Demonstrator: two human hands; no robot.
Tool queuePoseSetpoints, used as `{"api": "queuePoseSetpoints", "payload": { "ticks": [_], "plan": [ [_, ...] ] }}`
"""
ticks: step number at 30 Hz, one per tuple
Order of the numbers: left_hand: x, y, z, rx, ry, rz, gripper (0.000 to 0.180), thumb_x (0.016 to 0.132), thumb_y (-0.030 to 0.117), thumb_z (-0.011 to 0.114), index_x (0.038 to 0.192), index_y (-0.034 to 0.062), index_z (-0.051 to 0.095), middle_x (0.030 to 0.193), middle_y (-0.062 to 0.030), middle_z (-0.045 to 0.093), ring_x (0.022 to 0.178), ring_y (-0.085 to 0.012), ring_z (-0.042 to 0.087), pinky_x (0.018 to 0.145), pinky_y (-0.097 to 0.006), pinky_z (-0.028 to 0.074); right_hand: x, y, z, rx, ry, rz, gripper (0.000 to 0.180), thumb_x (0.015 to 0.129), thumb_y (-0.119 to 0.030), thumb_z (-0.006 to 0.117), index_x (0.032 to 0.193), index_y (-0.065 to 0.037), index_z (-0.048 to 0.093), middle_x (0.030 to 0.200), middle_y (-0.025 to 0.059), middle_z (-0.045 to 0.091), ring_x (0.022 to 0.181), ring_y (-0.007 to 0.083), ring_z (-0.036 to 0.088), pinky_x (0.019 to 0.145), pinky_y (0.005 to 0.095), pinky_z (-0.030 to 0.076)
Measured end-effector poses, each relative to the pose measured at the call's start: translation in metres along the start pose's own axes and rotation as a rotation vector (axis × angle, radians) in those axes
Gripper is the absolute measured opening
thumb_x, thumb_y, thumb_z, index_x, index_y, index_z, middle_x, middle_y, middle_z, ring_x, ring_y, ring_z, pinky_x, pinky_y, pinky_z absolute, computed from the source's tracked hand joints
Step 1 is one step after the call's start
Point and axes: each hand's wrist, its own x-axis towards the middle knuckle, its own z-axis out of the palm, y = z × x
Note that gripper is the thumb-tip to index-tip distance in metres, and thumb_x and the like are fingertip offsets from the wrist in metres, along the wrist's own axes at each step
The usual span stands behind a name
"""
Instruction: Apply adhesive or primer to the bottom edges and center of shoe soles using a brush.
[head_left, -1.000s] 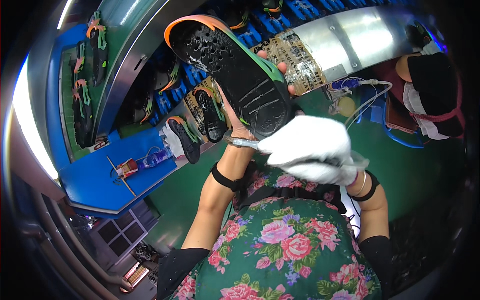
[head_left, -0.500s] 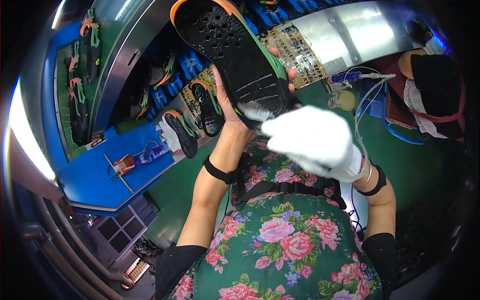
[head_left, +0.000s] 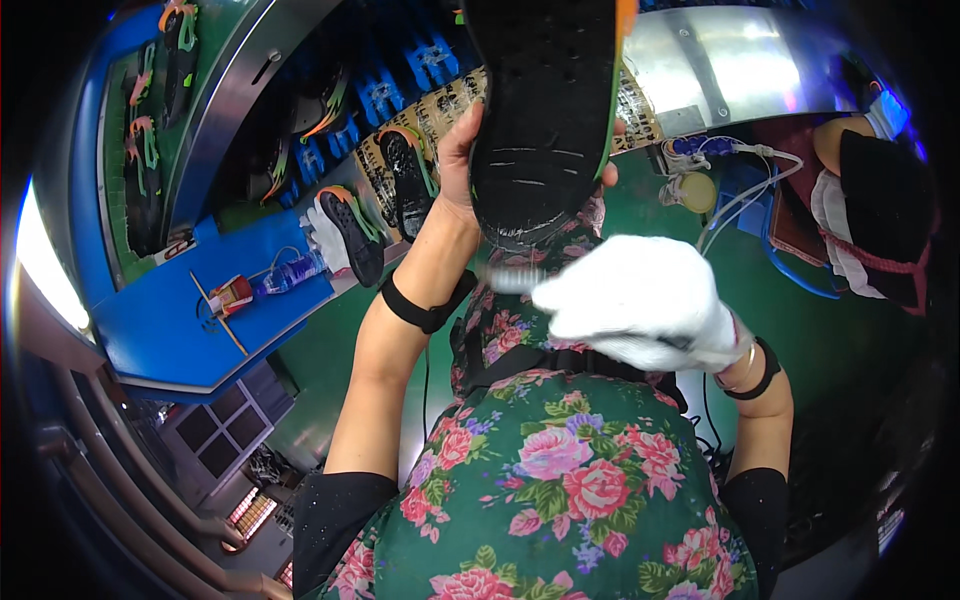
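A black shoe sole (head_left: 540, 150) with green and orange edging is held up in front of me, its top end cut off by the frame edge. Wrapped around it from beneath is my bare left hand (head_left: 462, 155), thumb on one side and fingertips showing on the other. My right hand (head_left: 640, 300), in a white knit glove, closes on a small brush. The brush's pale bristles (head_left: 515, 281) are blurred and sit just below the near end of the sole, apart from it. The glove hides the brush handle.
On the left stands a blue table (head_left: 150, 340) with a bottle (head_left: 292, 273) and a red box (head_left: 232, 296) crossed by a thin stick. Similar shoe parts (head_left: 352, 235) lie beyond. A curved metal housing (head_left: 720, 70) spans the back right, near hoses and another person's arm (head_left: 860, 150).
My left hand has raised the sole and turned it more upright. The brush has come off the sole's surface and moved down below its near end.
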Motion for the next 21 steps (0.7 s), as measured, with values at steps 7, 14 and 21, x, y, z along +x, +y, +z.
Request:
{"api": "queuePoseSetpoints", "payload": {
  "ticks": [7, 14, 21],
  "plan": [
    [-0.009, 0.016, 0.003, 0.077, 0.158, -0.213, 0.103, 0.100, 0.065, 0.063, 0.171, -0.0012, 0.029, 0.166, -0.0424, 0.037, 0.135, -0.0590, 0.060, 0.110, -0.063, 0.058, -0.001, -0.002, -0.008, -0.328, -0.022, -0.042, 0.030, 0.086, -0.004, 0.082, 0.116, -0.006, 0.083, 0.117, 0.0144, 0.083, 0.104, 0.0307, 0.081, 0.089, 0.0407, 0.066],
    [-0.010, 0.025, -0.002, 0.349, 0.238, -0.271, 0.099, 0.100, 0.062, 0.061, 0.172, 0.0010, 0.030, 0.164, -0.0431, 0.039, 0.135, -0.0589, 0.060, 0.105, -0.063, 0.060, -0.002, -0.001, -0.004, -0.041, 0.085, 0.133, 0.031, 0.081, 0.000, 0.088, 0.110, -0.010, 0.084, 0.115, 0.0134, 0.084, 0.100, 0.0291, 0.082, 0.085, 0.0378, 0.065],
    [-0.020, -0.002, -0.006, -0.152, 0.216, -0.123, 0.085, 0.112, 0.063, 0.042, 0.172, 0.0032, 0.033, 0.165, -0.0348, 0.045, 0.143, -0.0534, 0.057, 0.117, -0.067, 0.051, 0.004, 0.000, -0.017, 0.005, 0.225, 0.280, 0.013, 0.082, 0.001, 0.087, 0.092, -0.007, 0.085, 0.104, 0.0134, 0.085, 0.096, 0.0269, 0.082, 0.086, 0.0368, 0.064]
  ]
}}
